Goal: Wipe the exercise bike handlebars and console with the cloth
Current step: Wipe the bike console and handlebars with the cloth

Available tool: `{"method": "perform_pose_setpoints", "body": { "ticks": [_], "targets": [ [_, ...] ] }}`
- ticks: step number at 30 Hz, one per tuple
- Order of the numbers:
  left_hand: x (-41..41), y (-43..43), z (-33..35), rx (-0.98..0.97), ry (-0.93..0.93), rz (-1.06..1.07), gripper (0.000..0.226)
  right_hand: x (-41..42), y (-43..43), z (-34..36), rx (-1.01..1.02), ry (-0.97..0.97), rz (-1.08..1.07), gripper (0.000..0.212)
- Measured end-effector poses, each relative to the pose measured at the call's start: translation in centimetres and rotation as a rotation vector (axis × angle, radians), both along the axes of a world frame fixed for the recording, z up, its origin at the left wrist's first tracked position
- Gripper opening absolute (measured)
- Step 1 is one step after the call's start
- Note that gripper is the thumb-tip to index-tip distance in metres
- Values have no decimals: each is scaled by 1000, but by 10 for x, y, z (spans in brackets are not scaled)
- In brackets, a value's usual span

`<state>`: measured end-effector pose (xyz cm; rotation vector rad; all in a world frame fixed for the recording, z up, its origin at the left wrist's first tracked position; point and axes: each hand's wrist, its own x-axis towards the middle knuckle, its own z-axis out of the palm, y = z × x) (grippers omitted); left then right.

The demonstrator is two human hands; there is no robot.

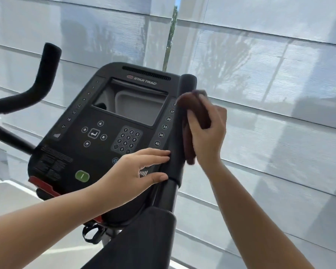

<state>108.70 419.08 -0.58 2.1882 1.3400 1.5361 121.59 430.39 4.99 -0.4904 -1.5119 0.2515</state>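
Up close, two bare hands work at the right side of one exercise bike console [105, 113], and two upright handlebar grips show: the left handlebar [45, 74] stands apart and untouched, while the right handlebar [179, 133] rises just beside the console's right edge. One cloth [194, 109], dark brown and bunched, lies against the outer side of the right handlebar, in its upper half. The right hand [206, 133] grips this cloth, fingers and thumb curled round it and pressing it to the padded grip. The left hand [136, 171] reaches across the console's lower right corner with its fingers straight and close together, holding nothing; the fingertips and the thumb tip touch the inner side of the same handlebar, lower down than the cloth. On the console face sit one dark screen [132, 103], one number keypad [127, 139], four arrow buttons round one enter key [93, 133], and one green button [82, 175] near the lower edge. Pale window blinds [260, 74] fill the background
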Motion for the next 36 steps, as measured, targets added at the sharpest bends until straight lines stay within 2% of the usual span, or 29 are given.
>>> {"method": "perform_pose_setpoints", "body": {
  "ticks": [2, 4, 8, 11, 13, 17, 19, 21, 24, 27, 29, 32, 34, 36],
  "targets": [
    [2, -2, -1, -7, -39, -2, 46, -5, 16, 34, 20, 20, -34, 38],
    [1, -2, -3, -25, -87, -1, 43, -5, 17, 38, 12, 15, -19, 39],
    [2, -2, -8, -88, -232, -6, 28, 14, -17, -38, -78, -76, 33, 41],
    [4, 0, -11, -127, -349, -28, 28, 25, -40, -73, -111, -130, 32, 39],
    [4, 0, -12, -190, -474, -83, 28, 17, -40, -57, -47, -209, -68, 40],
    [0, 0, -16, -335, -689, -216, 27, -11, -17, 24, 224, -385, -320, 41],
    [-1, 0, -16, -366, -721, -240, 28, -17, -9, 53, 277, -432, -409, 41],
    [-2, 1, -17, -387, -729, -249, 29, -12, -12, 48, 266, -497, -412, 40],
    [-2, 1, -18, -401, -746, -256, 29, 11, -33, 1, 162, -690, -287, 38],
    [-3, 0, -17, -396, -771, -295, 29, 33, -53, -25, 29, -761, -128, 37],
    [-4, 1, -17, -414, -776, -306, 30, 36, -54, -17, 65, -851, -150, 36],
    [-6, 2, -19, -470, -776, -276, 29, 24, -44, 17, 235, -993, -330, 35],
    [-6, 2, -19, -497, -774, -264, 27, 14, -32, 41, 353, -949, -471, 35],
    [-6, 3, -20, -511, -789, -265, 27, 7, -27, 48, 322, -817, -470, 35]
  ]
}}
